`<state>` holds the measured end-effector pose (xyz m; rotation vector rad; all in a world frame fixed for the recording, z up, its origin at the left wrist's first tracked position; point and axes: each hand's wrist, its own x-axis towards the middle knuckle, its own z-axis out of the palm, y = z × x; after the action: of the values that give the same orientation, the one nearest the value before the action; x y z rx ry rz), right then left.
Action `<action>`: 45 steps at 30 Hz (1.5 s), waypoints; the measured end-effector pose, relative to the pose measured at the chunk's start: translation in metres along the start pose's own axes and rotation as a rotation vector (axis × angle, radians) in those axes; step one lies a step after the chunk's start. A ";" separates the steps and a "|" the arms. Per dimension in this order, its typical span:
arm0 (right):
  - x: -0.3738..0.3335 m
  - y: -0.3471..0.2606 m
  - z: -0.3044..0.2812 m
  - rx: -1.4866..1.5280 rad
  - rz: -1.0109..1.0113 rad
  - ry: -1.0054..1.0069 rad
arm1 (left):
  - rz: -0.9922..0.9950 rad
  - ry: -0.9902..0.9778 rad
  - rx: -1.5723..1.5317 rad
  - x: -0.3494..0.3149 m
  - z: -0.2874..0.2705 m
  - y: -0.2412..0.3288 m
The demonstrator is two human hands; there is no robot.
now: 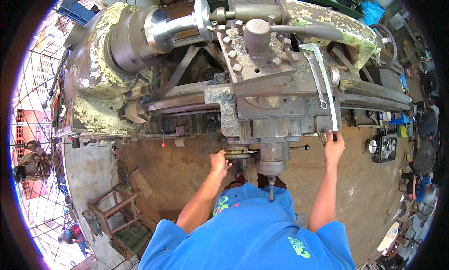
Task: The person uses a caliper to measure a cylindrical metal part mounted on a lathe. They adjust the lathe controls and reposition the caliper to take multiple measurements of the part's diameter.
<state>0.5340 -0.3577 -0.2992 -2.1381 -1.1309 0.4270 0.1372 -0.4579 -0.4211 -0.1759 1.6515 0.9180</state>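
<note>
Left hand (219, 163) gripping the left edge of one handwheel (242, 154). Right hand (334, 148) at the carriage's (299, 107) front right corner, fingers bent at the caliper's (328, 90) near end — grip or mere touch, cannot tell. One caliper, one wrench (315, 79) lie along the right edge. Wide gap between hands — one crank handle (271, 189) in it. One tool post (256, 36) farther back.

Right of our left hand (220, 161), here gripping the wheel (243, 156), a drum (272, 154) and lever (300, 148) block the straight run to our right hand (334, 147); just outside that, we've open room over the floor (362, 176).
</note>
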 end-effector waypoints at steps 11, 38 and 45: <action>0.002 0.003 0.000 0.007 0.005 -0.014 | -0.015 0.066 -0.009 -0.012 0.006 0.006; 0.004 0.008 0.002 0.031 -0.028 -0.006 | -0.157 -0.192 0.001 0.051 -0.041 0.007; 0.005 0.009 0.005 0.015 -0.019 0.009 | 0.450 0.262 0.350 0.001 0.011 -0.032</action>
<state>0.5399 -0.3553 -0.3088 -2.1123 -1.1386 0.4152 0.1633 -0.4718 -0.4370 0.3417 2.1157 0.9445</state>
